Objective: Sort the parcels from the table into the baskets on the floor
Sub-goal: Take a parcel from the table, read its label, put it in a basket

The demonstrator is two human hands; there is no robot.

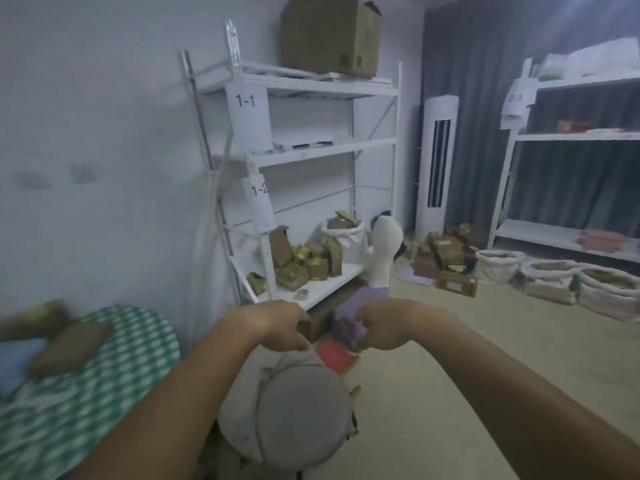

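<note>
A purple parcel (348, 315) is held in front of the body, grasped by the right hand (388, 327) at its right end. The left hand (280, 325) is curled on a brown parcel (313, 327) just to the left. The baskets (550, 275) lie far right on the floor, nearer the right hand.

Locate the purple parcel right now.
In the head view the purple parcel sits centre frame, gripped by the right hand, just right of the left hand and in front of the white shelf unit.
</note>
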